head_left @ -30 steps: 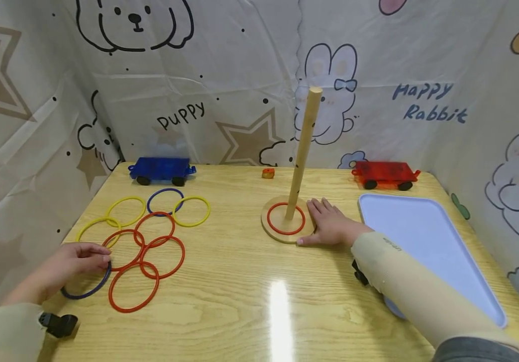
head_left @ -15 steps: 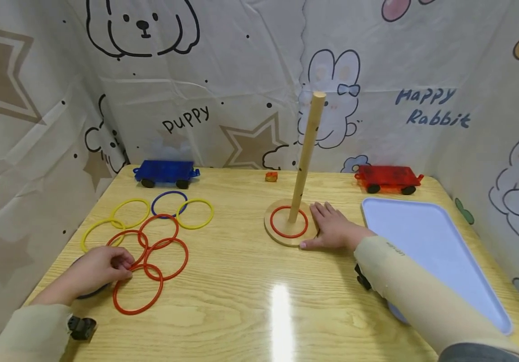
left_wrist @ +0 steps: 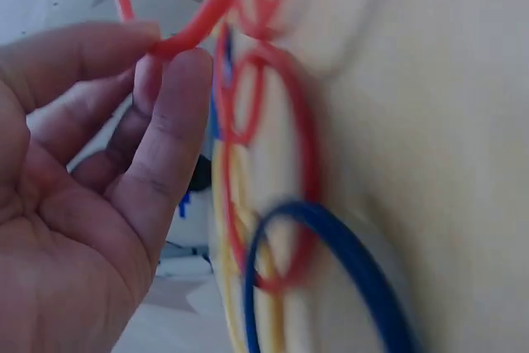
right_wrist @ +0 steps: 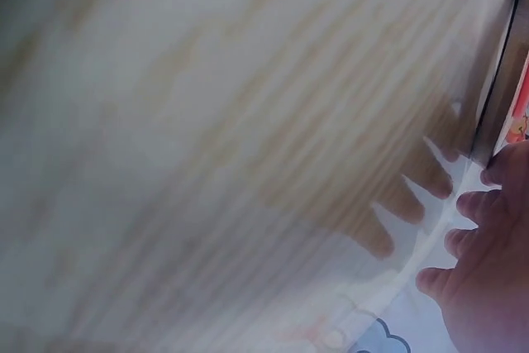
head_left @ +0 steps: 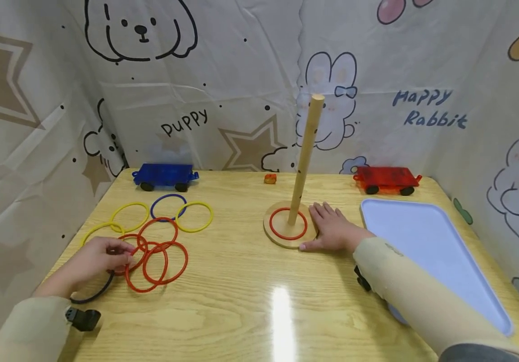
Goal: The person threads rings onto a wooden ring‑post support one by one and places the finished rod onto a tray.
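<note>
Between thumb and fingertips, my left hand (head_left: 98, 261) pinches a red ring (head_left: 166, 266); in the left wrist view that ring (left_wrist: 216, 7) rises off the table from the fingertips. Red, yellow and blue rings lie around it, some overlapping, with a dark blue ring (head_left: 98, 296) partly under the hand. My right hand (head_left: 333, 230) rests with spread fingers on the right edge of the round wooden base (head_left: 282, 243). An upright wooden post (head_left: 305, 161) stands on the base, and one red ring (head_left: 288, 238) lies around its foot. The right wrist view shows the right hand (right_wrist: 488, 262) at the frame's edge.
A blue toy wagon (head_left: 164, 174) stands at the back left and a red one (head_left: 388, 177) at the back right. A small orange piece (head_left: 270, 179) lies near the back edge. The pale blue tray (head_left: 426, 241) is beside my right forearm.
My left hand has left the dark blue ring, moved right and taken hold of the nearest red ring, which has shifted up and to the right. The right hand stays at the base.
</note>
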`<state>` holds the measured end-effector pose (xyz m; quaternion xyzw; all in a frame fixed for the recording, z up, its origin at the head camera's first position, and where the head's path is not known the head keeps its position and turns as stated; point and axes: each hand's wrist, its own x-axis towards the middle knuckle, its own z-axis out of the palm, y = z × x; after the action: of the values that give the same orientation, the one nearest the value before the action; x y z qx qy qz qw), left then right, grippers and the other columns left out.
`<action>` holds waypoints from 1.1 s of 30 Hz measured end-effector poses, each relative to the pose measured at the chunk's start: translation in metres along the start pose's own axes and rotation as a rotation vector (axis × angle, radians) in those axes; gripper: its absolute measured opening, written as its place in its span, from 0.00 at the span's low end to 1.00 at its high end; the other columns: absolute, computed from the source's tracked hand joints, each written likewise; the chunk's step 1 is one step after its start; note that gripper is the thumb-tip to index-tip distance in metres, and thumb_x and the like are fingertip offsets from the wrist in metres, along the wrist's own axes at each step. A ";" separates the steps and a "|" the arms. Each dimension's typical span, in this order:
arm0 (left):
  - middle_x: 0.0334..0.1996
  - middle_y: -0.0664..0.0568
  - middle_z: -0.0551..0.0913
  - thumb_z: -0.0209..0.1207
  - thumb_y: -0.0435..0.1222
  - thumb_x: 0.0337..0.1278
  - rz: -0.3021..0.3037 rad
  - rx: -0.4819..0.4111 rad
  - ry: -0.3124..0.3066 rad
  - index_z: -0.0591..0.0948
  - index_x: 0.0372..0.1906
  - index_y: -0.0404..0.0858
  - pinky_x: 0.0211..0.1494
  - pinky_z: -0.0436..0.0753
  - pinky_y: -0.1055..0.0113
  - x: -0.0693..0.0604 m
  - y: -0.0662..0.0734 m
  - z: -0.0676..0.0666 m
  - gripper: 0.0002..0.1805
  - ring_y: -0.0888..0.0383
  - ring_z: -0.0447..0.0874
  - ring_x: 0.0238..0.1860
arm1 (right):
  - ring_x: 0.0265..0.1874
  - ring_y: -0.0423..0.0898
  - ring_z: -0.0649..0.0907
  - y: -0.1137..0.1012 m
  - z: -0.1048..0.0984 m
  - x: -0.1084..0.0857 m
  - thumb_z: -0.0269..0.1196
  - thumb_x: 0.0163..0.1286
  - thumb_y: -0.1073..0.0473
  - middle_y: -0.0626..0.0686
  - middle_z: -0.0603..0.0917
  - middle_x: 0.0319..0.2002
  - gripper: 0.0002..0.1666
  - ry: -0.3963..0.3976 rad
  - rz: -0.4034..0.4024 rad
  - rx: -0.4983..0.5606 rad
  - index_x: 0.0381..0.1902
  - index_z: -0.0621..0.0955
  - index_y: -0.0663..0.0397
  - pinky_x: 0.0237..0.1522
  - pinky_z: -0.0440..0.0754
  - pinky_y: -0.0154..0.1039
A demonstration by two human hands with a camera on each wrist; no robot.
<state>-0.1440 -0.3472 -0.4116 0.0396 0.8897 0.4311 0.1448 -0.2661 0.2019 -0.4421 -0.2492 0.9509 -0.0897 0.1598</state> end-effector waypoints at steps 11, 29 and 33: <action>0.39 0.53 0.82 0.57 0.26 0.74 0.050 -0.566 0.083 0.82 0.47 0.35 0.46 0.87 0.69 0.041 0.060 -0.007 0.06 0.60 0.86 0.39 | 0.78 0.70 0.45 0.001 -0.006 -0.001 0.67 0.61 0.24 0.70 0.47 0.80 0.72 0.029 -0.007 -0.006 0.81 0.51 0.69 0.76 0.44 0.70; 0.35 0.49 0.85 0.63 0.25 0.68 0.342 -1.061 0.074 0.87 0.39 0.37 0.43 0.88 0.69 0.087 0.216 0.014 0.05 0.57 0.84 0.34 | 0.79 0.69 0.43 -0.006 -0.005 0.000 0.66 0.60 0.22 0.69 0.43 0.81 0.73 0.025 -0.002 -0.002 0.81 0.51 0.68 0.77 0.43 0.68; 0.35 0.48 0.84 0.63 0.25 0.68 0.450 -1.056 0.043 0.87 0.39 0.36 0.43 0.88 0.70 0.095 0.257 0.021 0.05 0.57 0.82 0.33 | 0.79 0.69 0.43 -0.003 -0.005 -0.001 0.67 0.59 0.22 0.68 0.43 0.81 0.74 0.019 0.008 0.003 0.81 0.52 0.68 0.76 0.43 0.68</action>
<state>-0.2428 -0.1516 -0.2450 0.1414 0.5264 0.8378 0.0314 -0.2657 0.2001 -0.4369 -0.2442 0.9533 -0.0929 0.1516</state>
